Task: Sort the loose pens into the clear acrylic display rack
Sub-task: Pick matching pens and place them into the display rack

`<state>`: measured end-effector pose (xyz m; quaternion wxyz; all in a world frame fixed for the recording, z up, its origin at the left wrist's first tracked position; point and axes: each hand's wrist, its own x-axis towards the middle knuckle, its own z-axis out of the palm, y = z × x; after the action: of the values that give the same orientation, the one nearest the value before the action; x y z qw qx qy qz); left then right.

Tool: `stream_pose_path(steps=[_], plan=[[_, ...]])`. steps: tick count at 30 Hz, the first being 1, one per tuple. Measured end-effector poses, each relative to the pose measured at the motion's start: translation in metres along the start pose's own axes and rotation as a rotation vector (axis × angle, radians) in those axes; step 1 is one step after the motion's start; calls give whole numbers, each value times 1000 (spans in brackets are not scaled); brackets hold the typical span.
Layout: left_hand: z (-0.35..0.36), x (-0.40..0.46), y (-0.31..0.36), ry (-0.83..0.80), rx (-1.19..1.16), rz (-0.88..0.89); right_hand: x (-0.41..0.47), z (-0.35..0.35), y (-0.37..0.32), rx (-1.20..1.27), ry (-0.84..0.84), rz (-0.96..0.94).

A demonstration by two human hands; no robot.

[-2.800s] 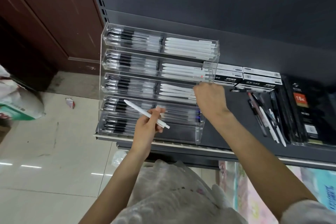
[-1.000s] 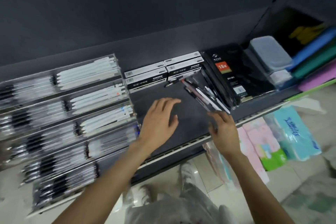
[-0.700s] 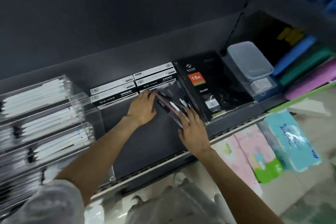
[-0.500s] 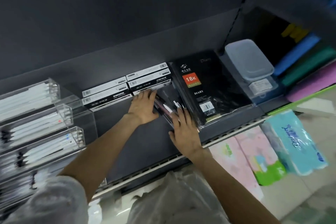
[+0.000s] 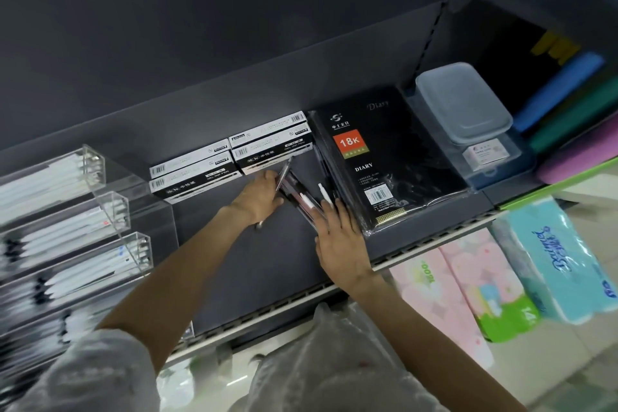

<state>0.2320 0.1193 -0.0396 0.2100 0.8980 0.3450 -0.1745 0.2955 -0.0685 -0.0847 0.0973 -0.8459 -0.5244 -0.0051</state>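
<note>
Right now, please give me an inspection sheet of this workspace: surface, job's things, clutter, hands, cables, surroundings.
Surface: dark grey shelf, bare patch in front of the hands.
Job's things: loose pens bunched between both hands; clear acrylic display rack at the left, tiers holding white pens.
Clutter: gel pen boxes behind the pens; black wrapped diary beside them; lidded plastic container.
Hands: left hand grips a pen; right hand lies flat with straight fingers against the pens.
Cables: nothing seen.
Surroundings: tissue packs below the shelf; tiled floor.
</note>
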Motion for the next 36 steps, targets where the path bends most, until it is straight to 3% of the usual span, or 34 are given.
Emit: stream_pose_path(steps=[5, 8, 11, 19, 23, 28, 30, 32, 36], plan=[[16, -19, 3, 144, 17, -70, 0, 0, -1, 22, 3, -6], [31, -29, 10, 223, 75, 131, 0, 0, 0, 43, -8, -16], [32, -24, 10, 203, 150, 302, 1, -1, -1, 66, -28, 1], [7, -3, -2, 85, 323, 496, 0, -6, 1, 97, -31, 36], [1, 0, -6, -4, 603, 560, 0, -7, 1, 98, -51, 33], [10, -26, -15, 108, 900, 482, -2, -9, 3, 228, -75, 69], [3, -38, -20, 59, 768, 338, -1, -11, 5, 299, -55, 71], [-8, -51, -25, 36, 346, 150, -1, -13, 6, 363, -19, 77], [-31, -101, -14, 53, -1095, -44, 1, -28, 0, 667, 23, 165]])
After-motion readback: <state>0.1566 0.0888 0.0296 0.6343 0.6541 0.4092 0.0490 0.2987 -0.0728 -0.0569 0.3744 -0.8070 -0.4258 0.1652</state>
